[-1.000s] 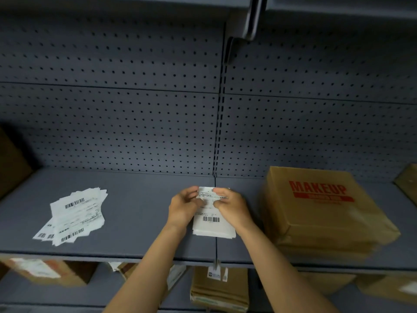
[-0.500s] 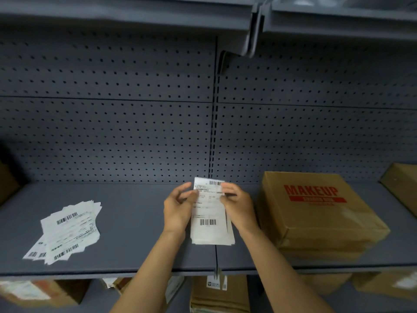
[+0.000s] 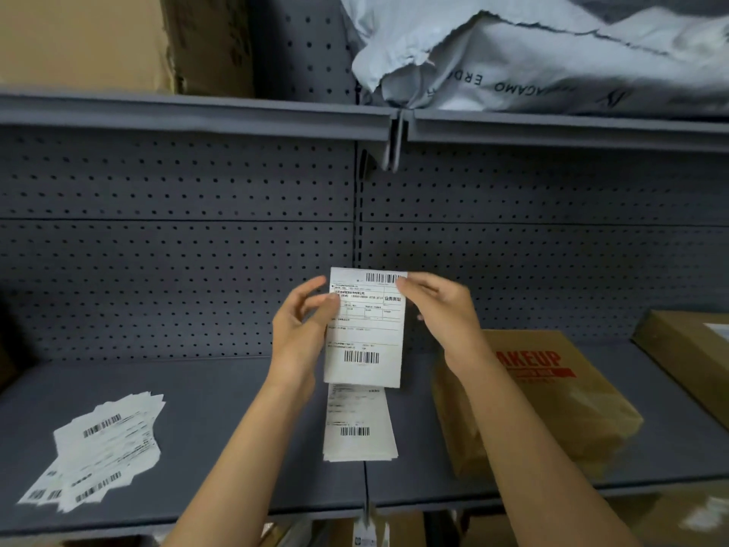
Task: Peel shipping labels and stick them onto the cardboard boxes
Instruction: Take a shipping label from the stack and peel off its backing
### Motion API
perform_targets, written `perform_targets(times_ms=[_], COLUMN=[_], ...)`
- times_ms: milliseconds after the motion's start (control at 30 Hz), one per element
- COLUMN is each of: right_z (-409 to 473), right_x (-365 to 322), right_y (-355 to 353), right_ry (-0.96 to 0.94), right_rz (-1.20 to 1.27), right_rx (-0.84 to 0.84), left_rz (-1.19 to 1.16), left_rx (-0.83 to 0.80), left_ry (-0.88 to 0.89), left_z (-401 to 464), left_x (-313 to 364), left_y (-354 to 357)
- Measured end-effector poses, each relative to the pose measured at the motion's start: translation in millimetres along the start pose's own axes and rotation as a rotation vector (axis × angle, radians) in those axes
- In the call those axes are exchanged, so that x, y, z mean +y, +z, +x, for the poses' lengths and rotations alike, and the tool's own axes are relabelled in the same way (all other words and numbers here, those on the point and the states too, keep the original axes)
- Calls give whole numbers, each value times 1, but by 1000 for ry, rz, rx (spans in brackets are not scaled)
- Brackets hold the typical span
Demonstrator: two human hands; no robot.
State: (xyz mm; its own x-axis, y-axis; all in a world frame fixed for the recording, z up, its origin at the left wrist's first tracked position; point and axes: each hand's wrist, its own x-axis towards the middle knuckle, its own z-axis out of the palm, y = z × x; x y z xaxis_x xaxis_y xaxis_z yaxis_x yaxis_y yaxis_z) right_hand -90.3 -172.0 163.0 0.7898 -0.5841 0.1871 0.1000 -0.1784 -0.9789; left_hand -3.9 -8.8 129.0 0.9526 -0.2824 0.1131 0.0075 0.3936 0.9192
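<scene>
I hold one white shipping label (image 3: pixel 365 329) upright above the grey shelf (image 3: pixel 236 436). My left hand (image 3: pixel 301 329) pinches its left edge near the top. My right hand (image 3: pixel 442 309) grips its top right corner. Directly below it, a small stack of labels (image 3: pixel 359 428) lies flat on the shelf. A brown cardboard box (image 3: pixel 552 404) printed with red "MAKEUP" lettering rests on the shelf to the right, partly hidden by my right forearm.
A fanned pile of labels (image 3: pixel 102 448) lies at the shelf's left. Another cardboard box (image 3: pixel 690 357) sits at the far right. The upper shelf carries a grey plastic mailer bag (image 3: pixel 532 53) and a large carton (image 3: pixel 79 37). More boxes (image 3: pixel 670 515) show below.
Both hands have lifted one label off the stack and raised it upright. The stack stays on the shelf. The camera has tilted up, and the upper shelf has come into view.
</scene>
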Motion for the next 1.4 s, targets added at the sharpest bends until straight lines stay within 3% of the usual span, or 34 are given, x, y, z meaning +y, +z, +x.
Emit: perform_targets(times_ms=[200,300,400,567,1033,1400], right_z=[-6,-11,-15,-19,-15,-12], right_x=[-21,-26,-29,-27,-27,-18], right_y=[-16,-20,-21,-20,-29,-25], right_ry=[-71,-95,-104,-97,21,-94], right_rz=[-10,-7,-18,27,216,44], right_rx=[1,3,10,-17,-174,-203], left_rz=[145,405,657,678,605,502], left_rx=[108,157,80,-49,-112,-132], left_ry=[159,363,590,678,538,378], left_z=[-3,-6,-18,-31,-28,-27], left_x=[11,16,23,27,26,25], left_y=[22,31,45,63,60,59])
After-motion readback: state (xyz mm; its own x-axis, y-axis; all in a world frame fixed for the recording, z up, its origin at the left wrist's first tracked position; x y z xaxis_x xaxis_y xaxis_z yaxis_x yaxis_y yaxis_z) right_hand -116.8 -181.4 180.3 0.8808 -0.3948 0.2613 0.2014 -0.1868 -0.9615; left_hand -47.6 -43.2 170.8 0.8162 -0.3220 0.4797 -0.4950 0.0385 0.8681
